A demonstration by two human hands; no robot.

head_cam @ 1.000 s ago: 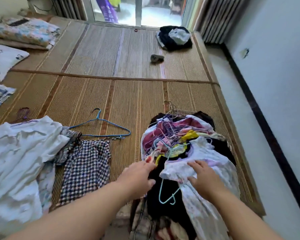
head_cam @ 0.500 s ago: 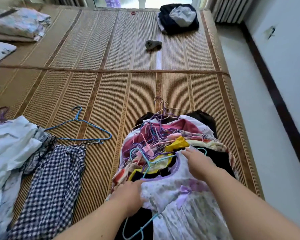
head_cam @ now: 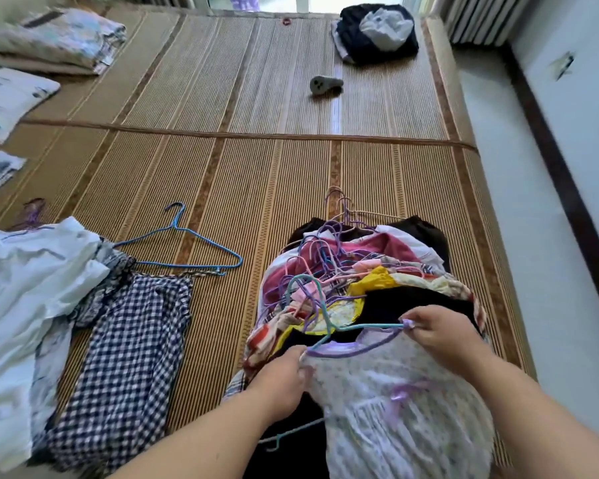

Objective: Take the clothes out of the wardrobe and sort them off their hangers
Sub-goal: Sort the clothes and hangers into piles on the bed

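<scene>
Two bare forearms show, the left forearm (head_cam: 201,440) and the right forearm (head_cam: 540,420), both full and rounded, uncovered down to the picture's lower edge. The left grip (head_cam: 284,371) and right grip (head_cam: 443,335) are bare too, with short, thick fingers.

ribbed woven straw mat (head_cam: 222,188), matt

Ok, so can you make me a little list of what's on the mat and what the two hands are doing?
left hand: grips one shoulder of the flowery dress
right hand: pinches the dress's other shoulder
at the neckline: teal hanger
under the dress: pile of clothes with tangled hangers
bare hanger: blue hanger, flat on the mat
left of the pile: checked cloth beside white cloth
far end: dark bundle
</scene>
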